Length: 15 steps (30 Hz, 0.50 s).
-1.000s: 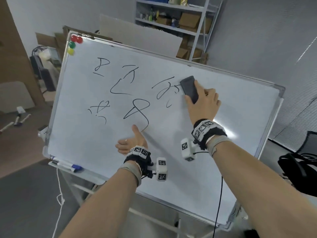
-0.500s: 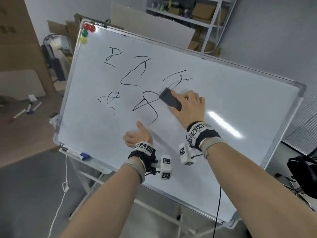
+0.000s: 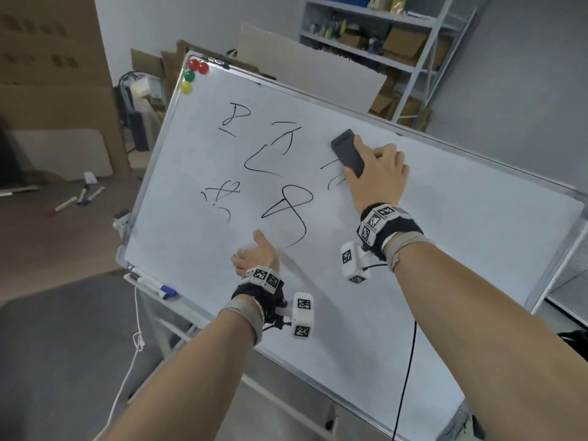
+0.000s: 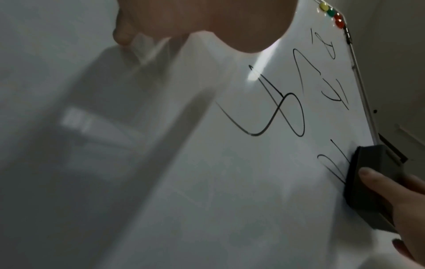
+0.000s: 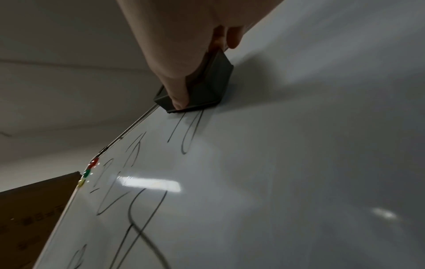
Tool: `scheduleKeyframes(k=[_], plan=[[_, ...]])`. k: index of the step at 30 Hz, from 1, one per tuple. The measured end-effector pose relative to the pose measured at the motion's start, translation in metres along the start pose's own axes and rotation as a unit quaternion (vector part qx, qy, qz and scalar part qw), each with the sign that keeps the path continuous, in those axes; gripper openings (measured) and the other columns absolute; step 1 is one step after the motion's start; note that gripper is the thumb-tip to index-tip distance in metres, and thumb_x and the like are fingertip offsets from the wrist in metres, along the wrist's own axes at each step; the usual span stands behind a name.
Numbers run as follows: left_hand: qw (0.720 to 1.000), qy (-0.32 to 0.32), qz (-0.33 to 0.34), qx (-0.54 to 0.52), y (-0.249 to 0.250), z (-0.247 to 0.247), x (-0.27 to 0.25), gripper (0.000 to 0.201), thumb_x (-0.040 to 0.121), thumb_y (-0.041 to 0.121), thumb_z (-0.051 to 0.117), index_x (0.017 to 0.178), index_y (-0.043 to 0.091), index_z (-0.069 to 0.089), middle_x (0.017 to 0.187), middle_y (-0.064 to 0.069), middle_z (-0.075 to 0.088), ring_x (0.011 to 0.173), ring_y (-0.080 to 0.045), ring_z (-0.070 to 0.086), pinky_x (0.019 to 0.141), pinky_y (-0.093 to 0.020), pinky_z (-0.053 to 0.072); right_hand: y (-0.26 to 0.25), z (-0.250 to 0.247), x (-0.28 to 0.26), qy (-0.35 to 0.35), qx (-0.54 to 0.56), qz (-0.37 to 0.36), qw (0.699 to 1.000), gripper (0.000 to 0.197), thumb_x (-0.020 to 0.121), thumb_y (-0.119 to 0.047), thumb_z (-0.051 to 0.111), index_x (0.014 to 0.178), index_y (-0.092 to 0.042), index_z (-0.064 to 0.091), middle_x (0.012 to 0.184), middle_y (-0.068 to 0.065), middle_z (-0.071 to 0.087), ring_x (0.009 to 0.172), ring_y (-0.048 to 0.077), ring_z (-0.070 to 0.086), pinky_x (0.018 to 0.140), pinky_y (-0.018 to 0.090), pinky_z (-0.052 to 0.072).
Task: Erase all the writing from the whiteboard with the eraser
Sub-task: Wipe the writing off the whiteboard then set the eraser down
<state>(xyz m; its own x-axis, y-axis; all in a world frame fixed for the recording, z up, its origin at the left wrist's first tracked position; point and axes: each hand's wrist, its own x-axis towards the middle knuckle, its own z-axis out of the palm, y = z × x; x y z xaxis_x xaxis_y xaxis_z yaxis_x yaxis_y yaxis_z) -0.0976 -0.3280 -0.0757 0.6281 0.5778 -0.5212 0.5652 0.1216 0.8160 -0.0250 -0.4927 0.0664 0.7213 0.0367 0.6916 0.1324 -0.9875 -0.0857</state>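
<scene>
The right hand (image 3: 377,176) grips the dark eraser (image 3: 347,151), fingers curled over its back, pressing it flat on the whiteboard (image 3: 445,249) just above centre of the head view, over the half-wiped mark (image 3: 334,176) there. The left hand (image 3: 256,257) rests open, palm against the board at lower centre, holding nothing. This looks like mid-wipe on the rightmost scribble. The large 8 (image 3: 288,211) and 3 other marks toward the upper left remain; next calls for firm strokes leftward across them.

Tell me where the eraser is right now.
In the head view, the eraser sits flat on the whiteboard's upper middle, gripped by the right hand, over the rightmost scribble.
</scene>
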Motion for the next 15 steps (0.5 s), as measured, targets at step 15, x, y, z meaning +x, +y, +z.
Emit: scheduleKeyframes(k=[15], plan=[[0.999, 0.046, -0.013, -0.007, -0.025, -0.009, 0.028, 0.077, 0.099, 0.057, 0.032, 0.155, 0.006, 0.025, 0.159, -0.016, 0.024, 0.145, -0.035, 0.024, 0.119, -0.047, 0.017, -0.035, 0.046, -0.076, -0.066, 0.043, -0.189, 0.979, 0.055, 0.08, -0.044, 0.07, 0.132, -0.033, 0.06, 0.099, 0.003, 0.053, 0.093, 0.028, 0.051, 0.081, 0.04, 0.034]])
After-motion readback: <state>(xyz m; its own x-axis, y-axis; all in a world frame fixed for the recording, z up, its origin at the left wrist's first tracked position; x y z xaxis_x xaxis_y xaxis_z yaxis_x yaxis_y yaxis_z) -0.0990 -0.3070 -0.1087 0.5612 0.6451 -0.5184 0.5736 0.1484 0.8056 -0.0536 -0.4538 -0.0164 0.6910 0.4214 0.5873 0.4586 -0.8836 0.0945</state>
